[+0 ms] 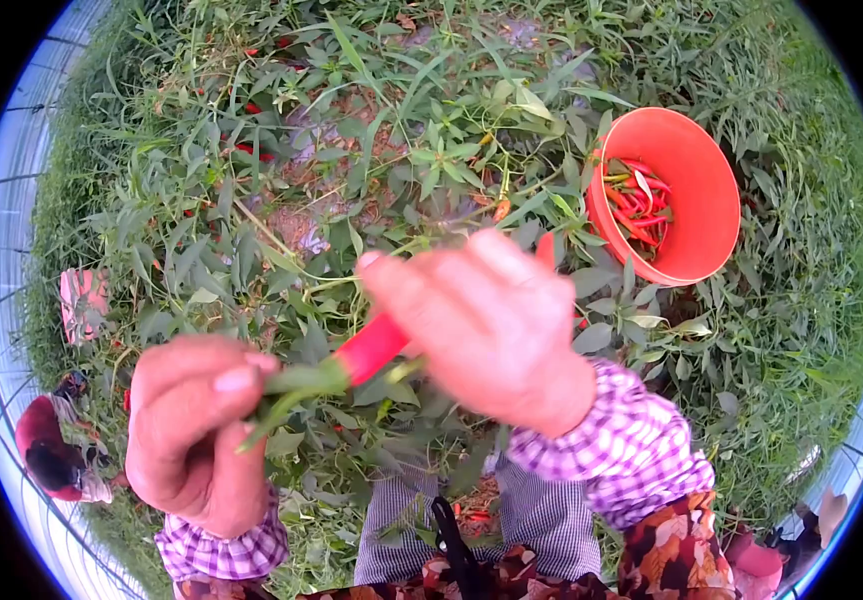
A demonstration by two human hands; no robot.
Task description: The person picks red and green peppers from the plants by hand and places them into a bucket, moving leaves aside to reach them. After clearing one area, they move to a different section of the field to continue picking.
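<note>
A red pepper [373, 350] with a green stem end lies slanted between my two hands. My right hand [486, 325] is closed round its red part, and an orange-red tip shows beyond the fingers. At the left, my left hand [199, 425] pinches the green stem and leafy bits [296, 385]; the fingers are slightly blurred. Beyond my right hand, a red-orange bucket [706, 190] leans among the plants, its mouth toward me, with several red and green peppers [639, 205] inside.
Green pepper plants [431, 150] and long grass surround me, with red peppers low among the leaves. A person in dark red [46, 445] is at the far left, near a pink object [84, 303]. Another person [756, 565] shows at the lower right.
</note>
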